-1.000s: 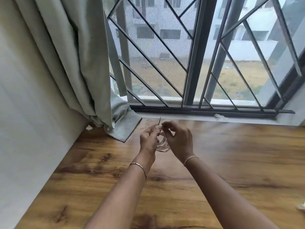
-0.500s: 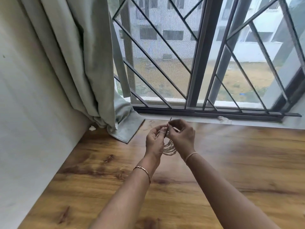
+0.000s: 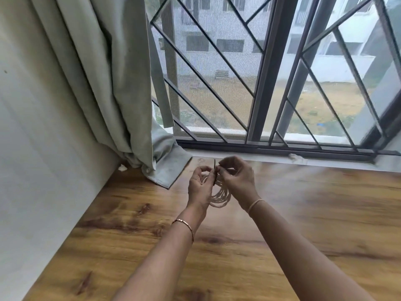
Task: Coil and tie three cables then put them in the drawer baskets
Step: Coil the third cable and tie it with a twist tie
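above the far edge of the brown wooden bench (image 3: 314,216), our left grip (image 3: 200,186) holds the coiled white cable (image 3: 221,197); our right grip (image 3: 237,181) pinches a thin dark tie (image 3: 214,173) at the coil's top.

Soft daylight through the window (image 3: 271,83); wide-angle bending at edges, slight blur (tabletop (image 3: 325,203) right)
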The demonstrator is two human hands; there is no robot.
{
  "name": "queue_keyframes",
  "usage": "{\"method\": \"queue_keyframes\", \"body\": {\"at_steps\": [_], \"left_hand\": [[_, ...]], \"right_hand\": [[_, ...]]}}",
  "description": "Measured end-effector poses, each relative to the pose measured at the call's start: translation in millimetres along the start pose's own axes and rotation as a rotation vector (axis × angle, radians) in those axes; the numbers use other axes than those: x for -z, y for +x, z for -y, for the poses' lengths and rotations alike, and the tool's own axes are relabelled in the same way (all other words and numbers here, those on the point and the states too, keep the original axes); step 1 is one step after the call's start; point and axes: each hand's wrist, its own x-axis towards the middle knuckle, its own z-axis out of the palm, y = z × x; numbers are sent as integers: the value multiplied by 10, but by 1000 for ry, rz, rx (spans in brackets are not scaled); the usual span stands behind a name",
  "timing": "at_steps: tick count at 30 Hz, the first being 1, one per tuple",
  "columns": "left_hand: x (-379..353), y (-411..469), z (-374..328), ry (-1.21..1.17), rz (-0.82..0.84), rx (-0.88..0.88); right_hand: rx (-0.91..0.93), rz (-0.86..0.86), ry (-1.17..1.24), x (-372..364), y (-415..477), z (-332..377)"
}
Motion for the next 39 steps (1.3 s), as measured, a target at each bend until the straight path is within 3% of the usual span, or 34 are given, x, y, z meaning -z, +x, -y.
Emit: {"method": "queue_keyframes", "body": {"at_steps": [14,19,33,39], "left_hand": [[-51,1,-26,23,-120,-60],[-7,49,-16,-63,-239,-23],[49,90,-38,23,-298,-24],[57,94,-40,51,-338,-44]], "right_hand": [[-3,-67,69,-100,-18,20],[58,-84,8,-118,-11,31],[211,19,-180,-152,-24,155],[250,-14,-222,-145,-36,150]]}}
